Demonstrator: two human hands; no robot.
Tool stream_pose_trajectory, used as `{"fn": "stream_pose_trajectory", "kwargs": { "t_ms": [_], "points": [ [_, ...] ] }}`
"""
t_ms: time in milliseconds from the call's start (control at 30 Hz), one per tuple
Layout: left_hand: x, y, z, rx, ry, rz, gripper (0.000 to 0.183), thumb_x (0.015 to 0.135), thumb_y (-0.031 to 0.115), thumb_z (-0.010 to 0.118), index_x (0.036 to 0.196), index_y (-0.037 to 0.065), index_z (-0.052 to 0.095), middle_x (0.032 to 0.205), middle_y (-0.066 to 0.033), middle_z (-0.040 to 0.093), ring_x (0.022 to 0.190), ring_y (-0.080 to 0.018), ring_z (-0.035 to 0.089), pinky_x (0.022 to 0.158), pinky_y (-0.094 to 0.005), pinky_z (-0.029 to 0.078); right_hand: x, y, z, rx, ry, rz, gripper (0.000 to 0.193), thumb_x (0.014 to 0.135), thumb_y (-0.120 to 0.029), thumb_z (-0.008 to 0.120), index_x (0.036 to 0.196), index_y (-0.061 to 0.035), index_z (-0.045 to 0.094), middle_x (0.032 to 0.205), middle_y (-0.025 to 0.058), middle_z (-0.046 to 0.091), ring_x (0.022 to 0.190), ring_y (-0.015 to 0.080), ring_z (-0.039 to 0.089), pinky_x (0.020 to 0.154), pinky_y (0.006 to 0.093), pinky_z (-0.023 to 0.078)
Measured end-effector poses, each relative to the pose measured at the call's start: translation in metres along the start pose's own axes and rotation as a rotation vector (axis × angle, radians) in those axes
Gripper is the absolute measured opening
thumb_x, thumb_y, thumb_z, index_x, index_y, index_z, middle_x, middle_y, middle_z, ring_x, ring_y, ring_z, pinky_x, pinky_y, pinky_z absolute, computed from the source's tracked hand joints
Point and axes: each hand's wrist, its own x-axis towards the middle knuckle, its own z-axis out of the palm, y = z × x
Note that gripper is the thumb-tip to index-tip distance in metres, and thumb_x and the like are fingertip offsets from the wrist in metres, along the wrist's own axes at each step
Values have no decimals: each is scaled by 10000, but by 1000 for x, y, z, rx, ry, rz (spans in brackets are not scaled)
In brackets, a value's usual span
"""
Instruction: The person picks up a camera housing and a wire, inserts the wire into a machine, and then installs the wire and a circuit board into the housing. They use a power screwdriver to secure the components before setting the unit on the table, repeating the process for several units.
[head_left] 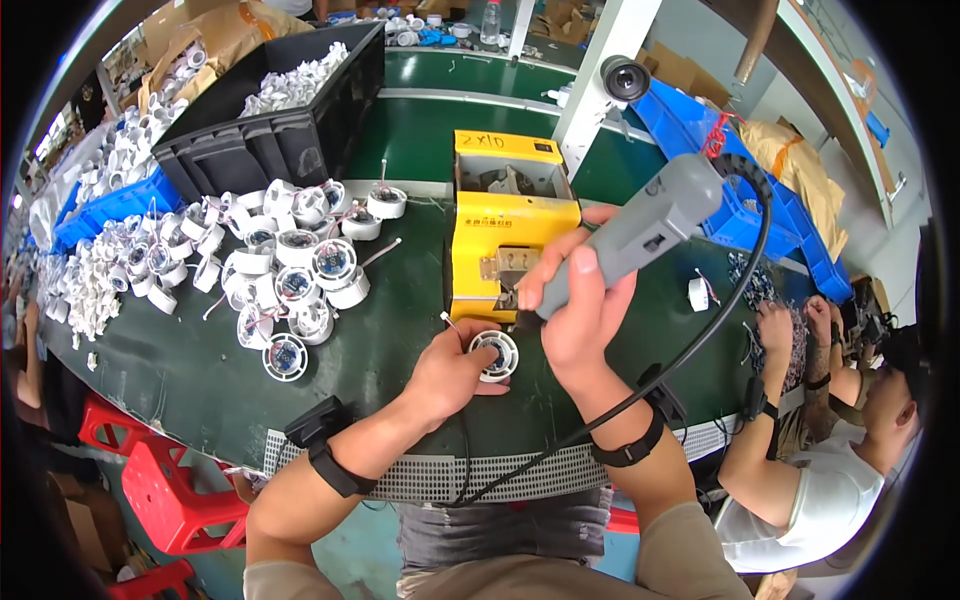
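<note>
A yellow machine (478,245), standing toward the far edge of the green workbench (390,345), about midway between its left and right ends, carries the plainest markings. Near the left corner of its top panel is a short handwritten string (482,142) in dark strokes, digits with a cross-shaped letter. Toward that panel's right corner sits a small dark label (543,147), its print too small to read. Lower, a printed line (512,225) of dark Chinese characters crosses the front panel, with smaller, blurred print just above it.
</note>
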Motion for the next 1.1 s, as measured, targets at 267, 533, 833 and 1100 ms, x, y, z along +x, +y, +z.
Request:
{"fn": "stream_pose_trajectory", "kwargs": {
  "t_ms": [267,533,833,1100],
  "points": [
    [-2,3,2,-6,0,30,263,914,38,489,1170,-24,488,1051,-110,578,844,-191,636,729,-322,591,-28,-1,-3,35,-41,97,417,918,-269,493,1209,-30,314,709,90,490,483,158,491,478,302,458],
    [-3,3,3,-6,-5,37,264,916,44,487,1170,-28,484,1054,-108,578,853,-187,632,737,-317,589,-34,5,1,52,-26,128,400,917,-252,499,1196,-30,317,712,89,503,499,153,502,486,307,465],
    [0,0,-1,51,-29,82,277,921,55,488,1185,-30,478,1063,-101,576,912,-194,623,738,-328,591,-40,15,1,91,-119,87,400,914,-248,534,1180,-25,335,711,79,514,524,130,507,496,266,452],
    [-26,51,-26,915,162,250,317,796,82,542,1106,40,592,804,-190,652,680,-250,674,611,-361,522,-27,-4,-74,-16,-220,-1,615,905,-434,573,1276,6,356,1014,98,562,897,171,577,794,294,462]
  ]
}}
